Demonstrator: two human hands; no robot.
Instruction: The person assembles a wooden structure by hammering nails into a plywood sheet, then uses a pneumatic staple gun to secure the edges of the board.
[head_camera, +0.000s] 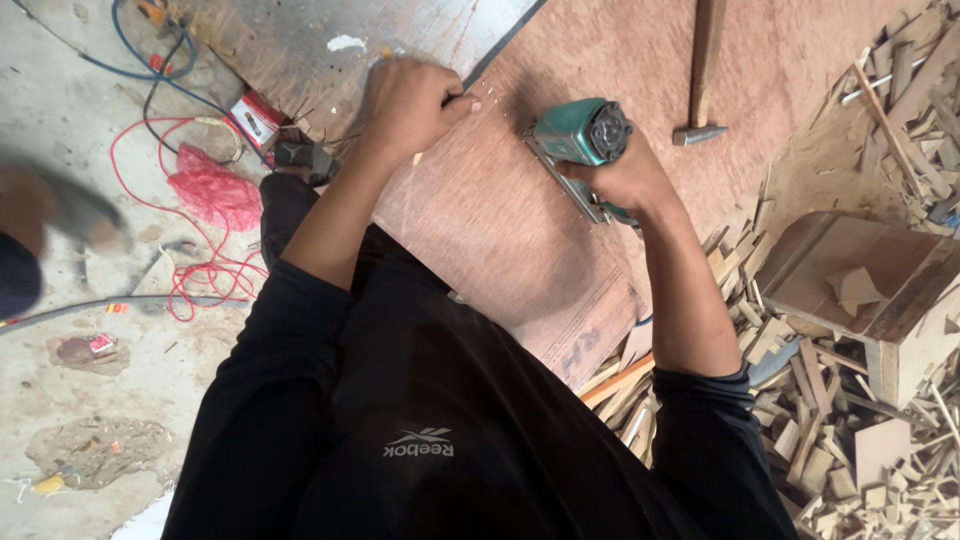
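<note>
My right hand (622, 178) grips a teal electric saw (580, 140) whose metal base sits flat on a reddish-brown plywood sheet (500, 230). My left hand (415, 100) is curled into a fist and presses down on the same sheet, a little to the left of the saw, near the seam with a darker, worn board (330, 40). I cannot see anything inside that fist. Both my forearms reach out from black sleeves over the sheet.
A hammer (700, 90) lies on the plywood beyond the saw. Wood offcuts (830, 440) and a wooden box (860, 280) crowd the right. On the concrete at left lie a red cable (200, 275), a red bag (215, 190), a small red box (255, 118) and another person's blurred foot (60, 210).
</note>
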